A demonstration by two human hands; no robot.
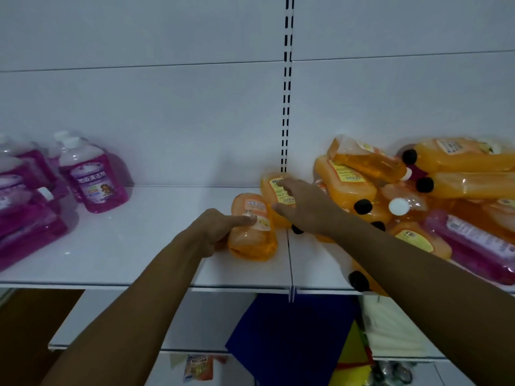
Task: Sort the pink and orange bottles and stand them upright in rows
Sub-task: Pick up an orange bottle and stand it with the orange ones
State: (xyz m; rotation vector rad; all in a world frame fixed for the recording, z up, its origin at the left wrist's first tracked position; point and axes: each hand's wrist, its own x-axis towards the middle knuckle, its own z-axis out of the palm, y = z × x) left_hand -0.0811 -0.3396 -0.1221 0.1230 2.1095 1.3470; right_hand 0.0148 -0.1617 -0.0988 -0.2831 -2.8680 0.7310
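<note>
We see white shelf [125, 246]. Left hand [214, 229] grips near orange bottle [252, 232], thumb on label. Right hand [303, 207] spread open, fingers on second orange bottle [274, 190] behind. Orange bottle heap [390, 185] at right, one pink bottle [473, 246] among it. Pink bottles [94, 176] at far left, some upright.

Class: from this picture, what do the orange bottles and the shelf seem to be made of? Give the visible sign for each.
Orange bottles: probably clear glossy plastic; the liquid shows through and highlights glint on the surface. Shelf: smooth white board, perhaps painted metal; faint sheen, thin front edge, slotted upright behind.
</note>
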